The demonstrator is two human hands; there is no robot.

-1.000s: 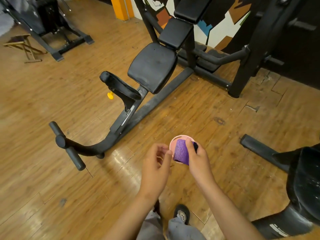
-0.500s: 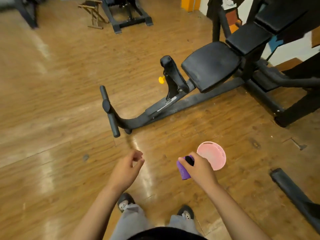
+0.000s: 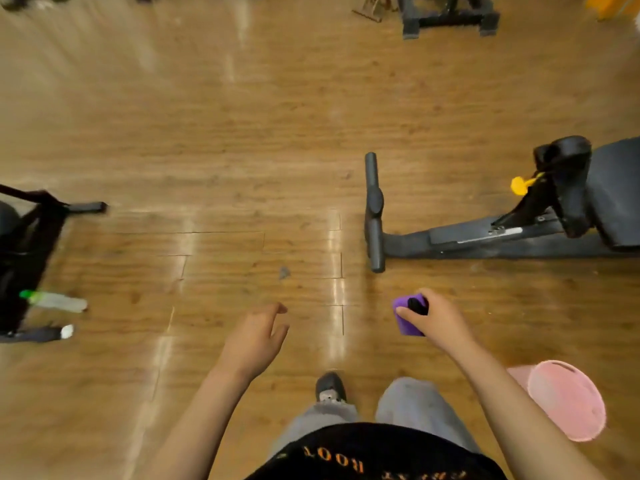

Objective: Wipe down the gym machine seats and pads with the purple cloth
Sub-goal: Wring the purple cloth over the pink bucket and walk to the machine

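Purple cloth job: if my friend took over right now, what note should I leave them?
Right hand grips the purple cloth, bunched up, in the air above the floor. Left hand is open and holds nothing.
The black seat and its pad are off to the right, apart from the cloth. A pink bucket stands by the right leg.
Done: no wiping shows; the cloth touches no pad.
Left: step over to the machine and wipe its seat and pads.
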